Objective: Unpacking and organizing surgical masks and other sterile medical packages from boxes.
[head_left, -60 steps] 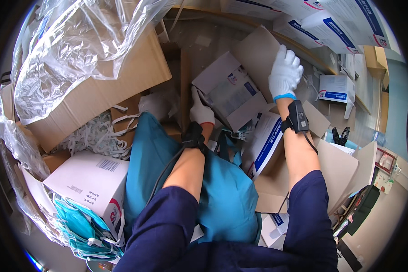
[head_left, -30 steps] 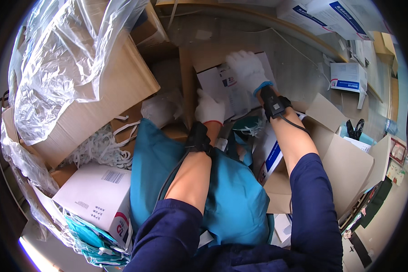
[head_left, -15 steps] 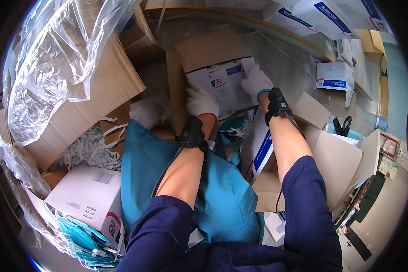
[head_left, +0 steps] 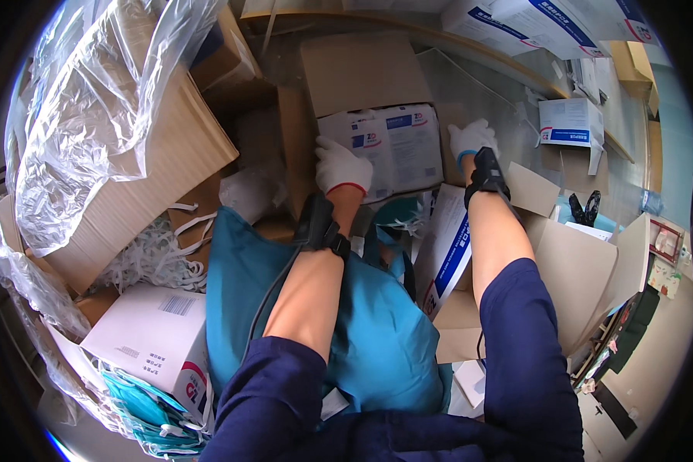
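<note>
An open cardboard box (head_left: 368, 73) stands in front of me, filled with white packages (head_left: 408, 148) with blue labels. My left hand (head_left: 344, 166), in a white glove, lies on the left side of these packages, its fingers loosely extended. Just right of the packages is my right hand (head_left: 473, 139), gloved too, by the box's right flap. Its fingers are apart and I see nothing in them. Black devices are strapped to both wrists. Teal cloth (head_left: 362, 323) spreads over my lap, below the box.
A large carton (head_left: 146, 185) under clear plastic film (head_left: 85, 131) leans at the left. Near it are a white box (head_left: 150, 327) and teal masks (head_left: 142, 404) with white straps. Another open carton (head_left: 570, 285) stands at the right, beside a white-and-blue box (head_left: 443, 250).
My right hand has left the packages' right side and moved right, to the box's flap. The packages now lie flatter in the box, with more of them showing. My left hand stays at their left side.
</note>
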Available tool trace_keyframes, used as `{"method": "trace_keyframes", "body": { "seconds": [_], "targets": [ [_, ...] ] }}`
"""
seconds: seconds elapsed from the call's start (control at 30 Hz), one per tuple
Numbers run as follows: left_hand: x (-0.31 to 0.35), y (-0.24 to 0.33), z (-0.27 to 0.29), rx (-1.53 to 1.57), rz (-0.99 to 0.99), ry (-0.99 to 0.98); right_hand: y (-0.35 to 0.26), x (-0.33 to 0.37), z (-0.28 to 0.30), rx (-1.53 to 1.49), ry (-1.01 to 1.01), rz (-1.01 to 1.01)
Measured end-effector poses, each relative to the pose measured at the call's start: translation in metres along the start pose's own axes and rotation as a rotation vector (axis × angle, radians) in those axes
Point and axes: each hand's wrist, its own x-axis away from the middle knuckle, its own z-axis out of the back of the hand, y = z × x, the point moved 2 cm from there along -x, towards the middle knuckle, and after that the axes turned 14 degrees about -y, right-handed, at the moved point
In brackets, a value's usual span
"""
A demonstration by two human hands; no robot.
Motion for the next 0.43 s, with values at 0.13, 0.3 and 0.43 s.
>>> {"method": "trace_keyframes", "body": {
  "seconds": [0.13,0.3,0.43],
  "targets": [
    [-0.011,-0.011,0.012,0.389,-0.085,0.137,0.003,-0.002,0.016,0.278,0.095,0.147],
    [-0.025,-0.025,-0.005,0.560,-0.026,0.242,0.009,-0.038,-0.050,-0.167,-0.203,0.158],
    [-0.029,-0.040,-0.010,0.495,-0.046,0.231,-0.010,-0.015,-0.034,-0.152,-0.397,0.229]
  ]
}}
